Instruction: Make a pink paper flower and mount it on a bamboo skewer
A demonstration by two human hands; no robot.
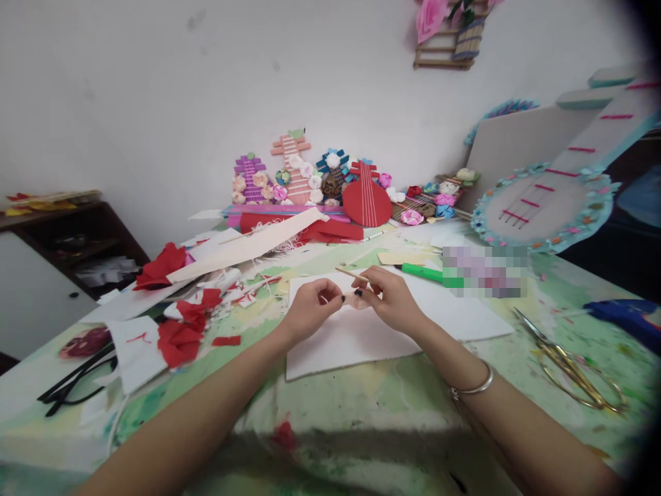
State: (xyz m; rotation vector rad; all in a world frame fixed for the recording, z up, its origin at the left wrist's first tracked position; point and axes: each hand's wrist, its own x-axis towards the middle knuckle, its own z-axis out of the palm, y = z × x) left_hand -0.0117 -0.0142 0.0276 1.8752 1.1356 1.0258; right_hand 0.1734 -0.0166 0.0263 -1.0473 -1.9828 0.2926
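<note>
My left hand [310,308] and my right hand [390,298] meet over a white foam sheet [356,337] on the table. Both are closed in a pinch on a small pale pink piece [352,297] held between the fingertips. My right hand also grips a thin wooden stick [352,274] that points up and to the left. A silver bangle [472,387] sits on my right wrist.
Red paper scraps [180,331] and white offcuts lie at the left. Gold scissors [568,365] lie at the right, a green tool [421,273] behind my hands. Small paper guitar models with flowers [330,182] line the wall. A large guitar-shaped board [547,207] leans at the right.
</note>
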